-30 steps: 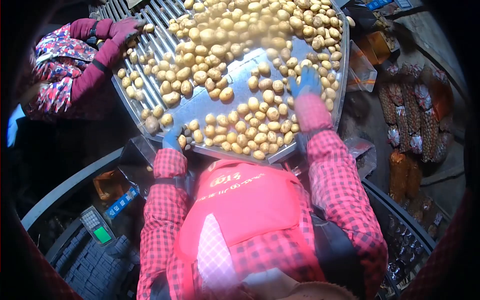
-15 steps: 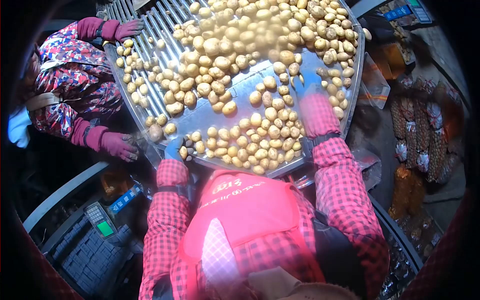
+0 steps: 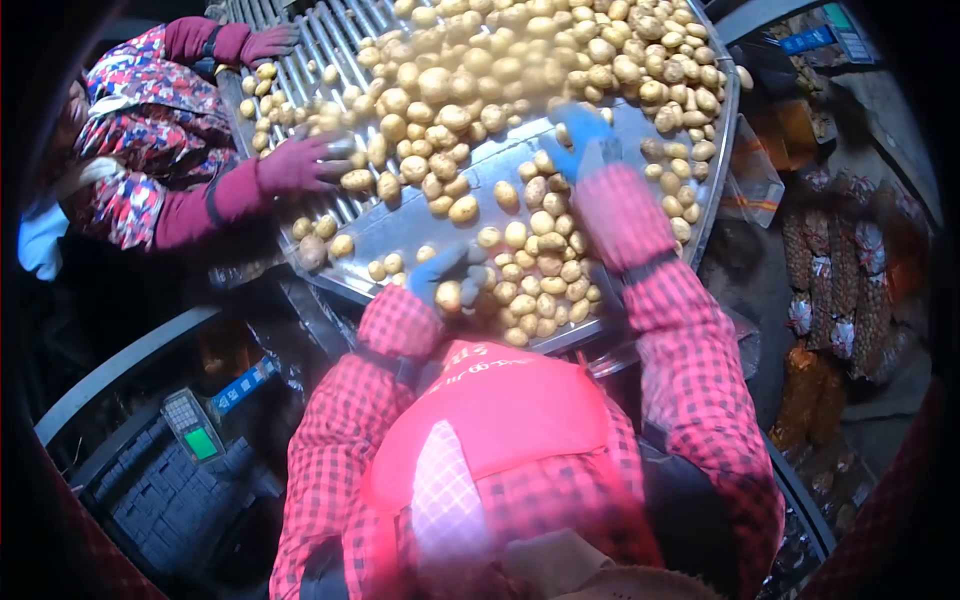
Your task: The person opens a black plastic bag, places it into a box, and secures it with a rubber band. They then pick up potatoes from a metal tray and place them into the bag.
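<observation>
Loose potatoes (image 3: 545, 285) lie on a metal sorting table (image 3: 400, 235) in front of me. My left hand (image 3: 445, 268), in a blue-grey glove, is low over the front edge of the table with its fingers apart. A potato (image 3: 449, 295) sits right against its palm side. Farther up and to the right, my right hand (image 3: 583, 140), in a blue glove and slightly blurred, reaches over the potatoes beside the big heap (image 3: 480, 70). Its thumb and fingers are apart, with a potato (image 3: 562, 134) showing between them.
At the left, a co-worker's maroon-gloved hand (image 3: 310, 165) touches potatoes by the metal bars (image 3: 330, 45); the other hand (image 3: 268, 42) rests at the table's far left edge. A scale display (image 3: 193, 425) stands lower left. Filled net bags (image 3: 835, 265) lie at the right.
My left hand has moved right from the table's left corner into the front potatoes. My right hand has shifted up and left. The co-worker's nearer hand has come onto the table.
</observation>
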Motion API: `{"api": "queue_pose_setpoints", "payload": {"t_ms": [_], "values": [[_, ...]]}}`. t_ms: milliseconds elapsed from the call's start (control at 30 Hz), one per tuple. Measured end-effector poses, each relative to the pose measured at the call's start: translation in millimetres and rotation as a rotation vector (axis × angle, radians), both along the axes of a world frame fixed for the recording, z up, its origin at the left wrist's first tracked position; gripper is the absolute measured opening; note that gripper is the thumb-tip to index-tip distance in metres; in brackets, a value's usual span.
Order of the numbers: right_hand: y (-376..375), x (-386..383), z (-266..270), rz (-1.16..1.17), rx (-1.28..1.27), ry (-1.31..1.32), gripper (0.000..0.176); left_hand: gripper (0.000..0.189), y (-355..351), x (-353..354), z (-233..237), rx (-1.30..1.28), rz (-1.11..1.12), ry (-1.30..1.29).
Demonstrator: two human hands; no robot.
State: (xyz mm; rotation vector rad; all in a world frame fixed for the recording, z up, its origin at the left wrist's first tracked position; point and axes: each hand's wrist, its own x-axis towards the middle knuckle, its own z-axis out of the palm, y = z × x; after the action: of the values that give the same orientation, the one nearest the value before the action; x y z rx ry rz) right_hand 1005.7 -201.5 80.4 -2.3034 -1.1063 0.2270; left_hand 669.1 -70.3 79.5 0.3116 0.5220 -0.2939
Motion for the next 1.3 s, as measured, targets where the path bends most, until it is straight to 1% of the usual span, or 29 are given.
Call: {"api": "queue_pose_setpoints", "payload": {"t_ms": [33,67,100,133,167,200,233,267,300,367,433,500,567,600,633,667,733,767,800,900,933,1000,1033,1067,1133,1200,1233,1267,1300], "values": [[8.5,21.1,-13.9,-0.01,-0.002,-0.013,0.051,0.042,-0.1,-0.7,9.2,0.025,0.039,-0.035],[16.9,36.9,-27.4,-0.084,-0.16,-0.03,0.049,0.042,-4.1,3.7,25.8,0.024,0.031,-0.043],[20.5,42.2,-35.4,-0.155,-0.316,-0.039,0.048,0.04,-7.1,6.7,45.9,0.188,0.08,0.171],[19.4,40.1,-39.3,-0.156,-0.314,-0.033,0.048,0.039,-8.2,4.4,56.8,0.354,0.131,0.392],[18.1,35.9,-43.7,-0.141,-0.345,0.072,0.048,0.037,-7.2,-7.3,45.6,0.885,-0.056,0.081],[15.6,29.4,-49.1,-0.118,-0.379,0.179,0.047,0.037,-8.6,-14.1,43.4,0.885,-0.052,0.098],[-2.1,13.4,-56.1,-0.061,-0.181,0.153,0.048,0.036,-13.2,-7.6,58.8,0.616,0.045,0.252],[-18.4,-0.4,-61.1,-0.04,-0.186,0.169,0.048,0.035,-14.3,-5.9,65.2,0.341,0.15,0.398],[-33.2,-12.2,-63.8,-0.028,-0.089,0.117,0.047,0.035,-11.3,-13.6,42.3,0.31,0.086,0.283],[-52.5,-39.4,-62.1,-0.008,0.007,0.071,0.047,0.045,-14.6,-8.9,54.9,0.4,0.013,0.324],[-67.1,-65.1,-54.3,-0.333,0.166,0.647,0.043,0.049,-16.1,-7.3,45.3,0.378,0.009,0.309],[-65.3,-98.4,-50.3,-0.223,0.187,0.345,0.044,0.057,-19.4,-2.5,39.6,0.15,-0.007,0.305],[-49.5,-142.9,-4.9,0.108,0.236,0.446,0.045,0.058,-17.4,2.4,46.9,0.117,-0.002,0.304],[-40.8,-158.1,26.4,0.243,0.117,0.682,0.047,0.059,-16.7,5.1,50.4,0.086,-0.009,0.297],[-27.9,-165.7,21.7,0.448,0.079,0.6,0.051,0.056,-23.1,-1.1,28.6,0.133,0.119,0.402],[-16.7,-169.0,11.9,0.457,0.083,0.599,0.051,0.056,-19.4,-5.2,29.4,0.138,0.128,0.403],[8.5,-168.5,-8.2,0.478,0.148,0.247,0.05,0.05,-14.5,-16.8,32.2,0.036,0.062,0.422],[27.6,-160.9,1.7,0.502,0.001,0.125,0.047,0.048,-17.8,-22.3,29.4,0.108,0.135,0.389],[41.6,-159.7,-10.0,0.509,0.005,0.125,0.047,0.048,-16.6,-30.3,23.1,0.111,0.143,0.39],[68.5,-165.5,-65.2,0.47,-0.2,-0.18,0.044,0.048,-7.8,-50.7,14.4,0.109,0.133,0.365],[70.5,-164.7,-61.3,0.48,-0.193,-0.183,0.044,0.048,-5.2,-50.7,25.3,0.113,0.145,0.365],[66.9,-163.3,-38.6,0.481,-0.37,-0.01,0.033,0.048,-4.9,-49.3,50.0,0.369,0.053,0.405],[66.7,-160.3,-22.5,0.516,-0.439,0.131,0.031,0.049,-5.1,-60.5,25.6,0.377,0.049,0.353],[59.9,-166.8,-13.2,0.524,-0.444,0.121,0.031,0.049,-1.6,-59.3,27.9,0.373,0.06,0.346],[44.9,-183.3,2.2,0.558,-0.122,0.408,0.042,0.048,0.9,-58.0,31.7,0.07,0.198,0.458],[67.7,-172.0,52.1,0.673,-0.039,0.364,0.048,0.047,-2.0,-63.4,5.3,-0.029,0.33,0.544],[76.0,-167.8,67.5,0.781,0.054,0.325,0.055,0.046,-4.0,-77.9,-14.9,0.398,0.152,0.176],[94.9,-152.4,52.4,0.693,0.032,0.264,0.054,0.046,-5.3,-86.9,-25.2,0.812,-0.037,-0.202],[124.5,-127.6,26.5,0.606,0.014,0.204,0.053,0.047,-1.3,-74.6,5.9,0.266,0.13,0.075]]}}
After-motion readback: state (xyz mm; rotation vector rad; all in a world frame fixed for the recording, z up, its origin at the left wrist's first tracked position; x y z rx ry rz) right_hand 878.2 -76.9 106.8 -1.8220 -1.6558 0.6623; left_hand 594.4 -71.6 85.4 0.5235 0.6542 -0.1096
